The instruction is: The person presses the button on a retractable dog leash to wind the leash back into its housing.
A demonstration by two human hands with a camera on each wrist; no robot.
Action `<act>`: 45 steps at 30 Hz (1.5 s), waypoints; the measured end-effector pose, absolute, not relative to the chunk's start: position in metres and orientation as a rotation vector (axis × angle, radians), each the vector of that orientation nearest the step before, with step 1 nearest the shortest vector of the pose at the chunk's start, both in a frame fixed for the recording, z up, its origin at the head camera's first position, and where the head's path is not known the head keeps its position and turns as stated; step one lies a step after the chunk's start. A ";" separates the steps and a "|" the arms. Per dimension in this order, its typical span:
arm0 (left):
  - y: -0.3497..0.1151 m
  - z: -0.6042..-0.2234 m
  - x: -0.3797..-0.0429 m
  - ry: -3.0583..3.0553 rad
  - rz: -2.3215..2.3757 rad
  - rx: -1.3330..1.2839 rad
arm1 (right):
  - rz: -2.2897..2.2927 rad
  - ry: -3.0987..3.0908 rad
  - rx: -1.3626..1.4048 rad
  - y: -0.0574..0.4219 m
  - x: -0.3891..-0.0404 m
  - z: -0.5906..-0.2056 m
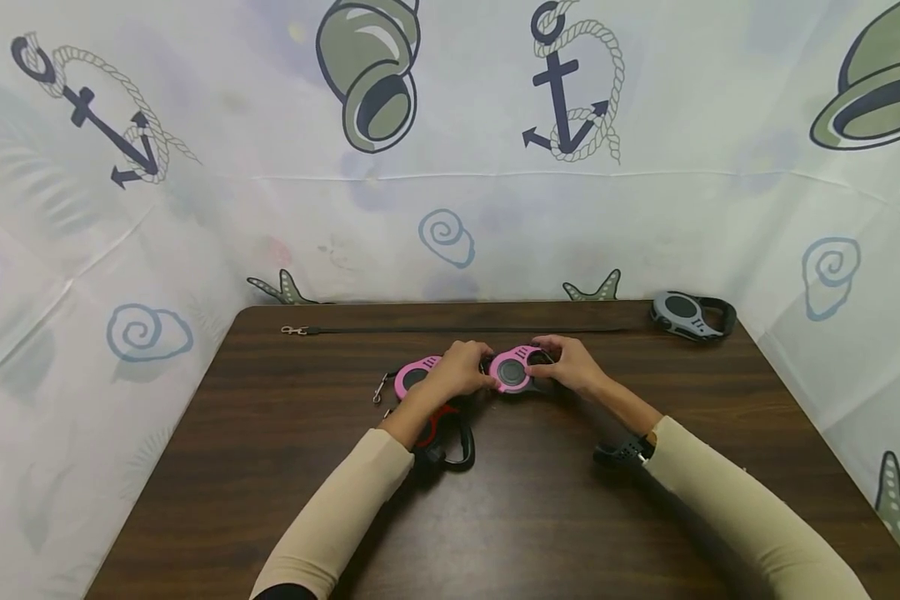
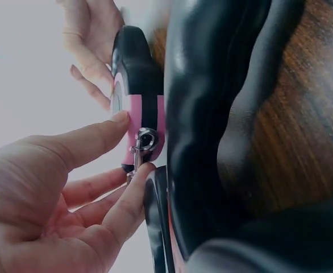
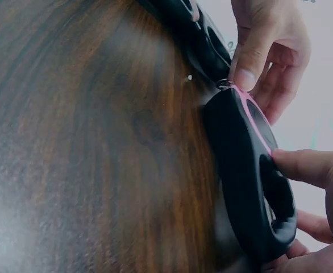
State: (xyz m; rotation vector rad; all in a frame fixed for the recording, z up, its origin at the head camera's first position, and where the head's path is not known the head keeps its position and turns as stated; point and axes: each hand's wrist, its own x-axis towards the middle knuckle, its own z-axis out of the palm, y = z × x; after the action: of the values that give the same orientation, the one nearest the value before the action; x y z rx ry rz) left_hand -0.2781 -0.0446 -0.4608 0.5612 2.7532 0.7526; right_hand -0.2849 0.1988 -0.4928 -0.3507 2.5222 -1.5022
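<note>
My left hand (image 1: pixel 461 369) and right hand (image 1: pixel 572 365) pinch the two ends of a rounded pink-and-black plastic leash (image 1: pixel 512 372). I guess it's light, hard and slippery; its black loop handle (image 3: pixel 243 210) should be best to hold. It's near the far edge's middle on the brown wood-grained table (image 1: pixel 540 517).

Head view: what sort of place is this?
Probably a makeshift recording booth, though I can't be sure: printed cloth surrounds the far side and flanks of a wooden table, with a gray leash and a pink leash there.
</note>
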 end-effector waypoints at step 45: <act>-0.176 -0.437 -0.282 2.928 1.084 0.529 | -1.074 2.884 -0.484 0.306 -0.286 -0.471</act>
State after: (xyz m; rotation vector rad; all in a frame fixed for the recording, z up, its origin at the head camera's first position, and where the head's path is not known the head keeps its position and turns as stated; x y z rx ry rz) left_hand -0.2816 -0.1762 -0.4371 0.5295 2.9283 1.0841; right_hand -0.2856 0.3058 -0.4713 -0.4839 2.8838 -1.0738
